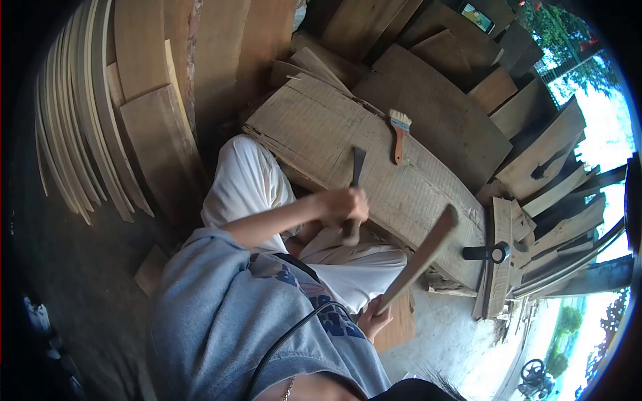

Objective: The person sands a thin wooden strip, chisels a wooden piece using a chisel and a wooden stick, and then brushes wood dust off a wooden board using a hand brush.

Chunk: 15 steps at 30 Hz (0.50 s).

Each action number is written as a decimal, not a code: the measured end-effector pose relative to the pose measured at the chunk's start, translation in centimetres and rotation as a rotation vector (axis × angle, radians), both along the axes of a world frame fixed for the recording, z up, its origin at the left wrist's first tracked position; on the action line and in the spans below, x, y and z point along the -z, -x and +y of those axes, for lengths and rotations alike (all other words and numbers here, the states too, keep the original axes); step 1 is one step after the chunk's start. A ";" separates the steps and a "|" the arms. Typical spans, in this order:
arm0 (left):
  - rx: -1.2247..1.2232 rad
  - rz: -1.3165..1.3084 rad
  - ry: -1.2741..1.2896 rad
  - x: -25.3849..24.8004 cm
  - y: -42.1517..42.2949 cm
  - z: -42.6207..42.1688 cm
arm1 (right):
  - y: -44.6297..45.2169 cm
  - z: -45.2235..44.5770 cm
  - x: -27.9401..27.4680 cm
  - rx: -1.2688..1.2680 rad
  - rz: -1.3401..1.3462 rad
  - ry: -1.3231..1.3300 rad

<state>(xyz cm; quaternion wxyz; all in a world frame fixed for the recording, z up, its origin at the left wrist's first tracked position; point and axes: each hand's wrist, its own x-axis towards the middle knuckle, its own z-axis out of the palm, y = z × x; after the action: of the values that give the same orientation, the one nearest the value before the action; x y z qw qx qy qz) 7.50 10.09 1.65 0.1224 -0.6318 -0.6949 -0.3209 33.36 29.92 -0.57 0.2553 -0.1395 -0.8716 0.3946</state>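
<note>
My left hand [346, 206] is closed round the wooden handle of a chisel [358, 166]. The flat dark blade points away from me over a thick wooden plank [314, 127]; I cannot tell whether its tip touches the wood. Low at my right side, my right hand [373, 322] grips the lower end of a long wooden club [421, 257]. Its thicker far end is raised over the plank's right part. Pale bristles and an orange handle mark a paintbrush [399, 137] lying on the plank, beyond the chisel.
A black cylindrical object [487, 253] rests at the plank's right end by a short wood piece [498, 281]. Thin wooden strips [80, 113] and boards [214, 67] lean at the left. More boards [435, 113] stand behind; a phone [477, 19] sits among them.
</note>
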 end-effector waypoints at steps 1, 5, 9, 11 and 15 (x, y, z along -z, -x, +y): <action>-0.014 0.007 -0.006 0.7 -2.5 -0.3 | -0.4 -0.4 -0.3 0.004 0.038 -0.071; 0.007 -0.165 -0.149 0.6 -9.1 -2.1 | -2.9 -1.2 1.0 -0.184 0.338 0.093; 0.001 -0.131 -0.202 1.0 -8.3 -1.7 | -4.9 -2.3 -1.5 -0.103 0.007 -0.065; -0.017 -0.119 -0.229 1.0 -7.2 -1.4 | -6.0 -2.0 1.8 -0.031 0.409 -0.103; -0.034 -0.123 -0.231 0.6 -6.1 -1.1 | -10.4 3.9 11.6 -0.426 0.140 0.043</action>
<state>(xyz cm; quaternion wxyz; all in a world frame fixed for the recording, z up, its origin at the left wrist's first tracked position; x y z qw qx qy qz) 13.63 8.98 1.06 0.1567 -0.5807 -0.6702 -0.4347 43.80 33.86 -12.15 0.2230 0.0702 -0.8529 0.4667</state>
